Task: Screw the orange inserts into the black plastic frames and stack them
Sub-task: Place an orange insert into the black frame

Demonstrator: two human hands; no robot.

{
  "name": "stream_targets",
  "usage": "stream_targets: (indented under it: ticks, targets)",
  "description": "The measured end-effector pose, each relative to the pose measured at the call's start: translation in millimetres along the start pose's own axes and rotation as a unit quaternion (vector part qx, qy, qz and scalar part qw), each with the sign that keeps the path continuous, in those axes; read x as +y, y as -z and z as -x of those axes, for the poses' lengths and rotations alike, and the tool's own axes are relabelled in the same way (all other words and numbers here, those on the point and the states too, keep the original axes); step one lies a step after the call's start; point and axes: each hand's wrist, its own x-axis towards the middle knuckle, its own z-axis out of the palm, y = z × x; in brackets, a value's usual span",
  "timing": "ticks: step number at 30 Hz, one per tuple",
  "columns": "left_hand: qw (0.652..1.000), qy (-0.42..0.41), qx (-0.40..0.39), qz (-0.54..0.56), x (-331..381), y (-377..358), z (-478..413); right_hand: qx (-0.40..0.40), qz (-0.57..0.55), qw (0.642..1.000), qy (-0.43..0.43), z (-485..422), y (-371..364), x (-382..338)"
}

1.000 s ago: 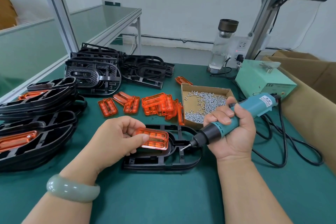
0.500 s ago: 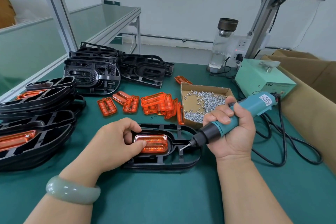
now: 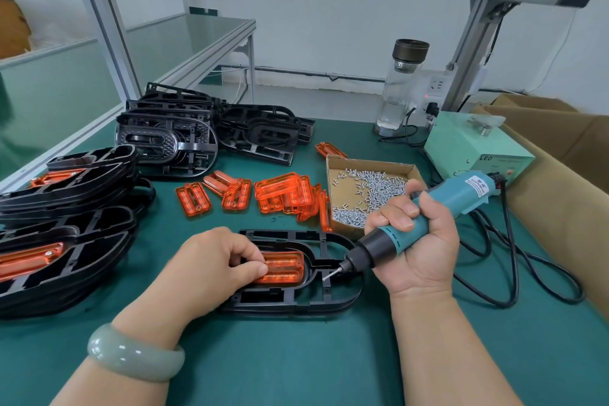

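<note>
- A green-covered desk (image 3: 296, 356) is seen under an aluminium rack, with a white wall behind it and brown cardboard (image 3: 560, 175) along its right edge.
- A black frame (image 3: 296, 301) is laid flat on the desk, near the front and just in front of the person.
- An orange insert (image 3: 286, 265) is seated in the oval opening of that frame.
- The left end of the insert is held by the left hand (image 3: 211, 269), whose thumb and curled fingers are set on it; a pale green bracelet (image 3: 131, 353) is worn on that wrist.
- A teal electric screwdriver (image 3: 461, 194) is gripped by the right hand (image 3: 418, 257), with all fingers wrapped round its body.
- The tool is tilted down to the left, and its bit is held at the frame just to the right of the insert.
- A low cardboard box (image 3: 370, 162) of small silver screws (image 3: 372, 194) is placed behind the right hand.
- Loose orange inserts (image 3: 286, 196) are scattered and piled to the left of the box.
- Stacked frames with orange inserts already fitted (image 3: 66, 241) are kept at the left edge.
- Empty black frames (image 3: 171, 138) are heaped farther back.
- A pale green power unit (image 3: 478, 148) and a glass bottle (image 3: 400, 89) are set at the rear right.
</note>
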Motion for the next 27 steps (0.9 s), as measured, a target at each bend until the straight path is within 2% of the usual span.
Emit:
stream_targets:
  ticks: [19,27]
  targets:
    - [1.000,-0.012,0.010,0.001,4.3,-4.9,0.0,-0.005,-0.005,1.000,-0.004,-1.1,-0.7,-0.4]
    - [0.995,-0.020,0.029,0.088,-3.8,5.1,0.4,-0.006,-0.010,1.000,-0.002,-1.3,0.0,-1.0]
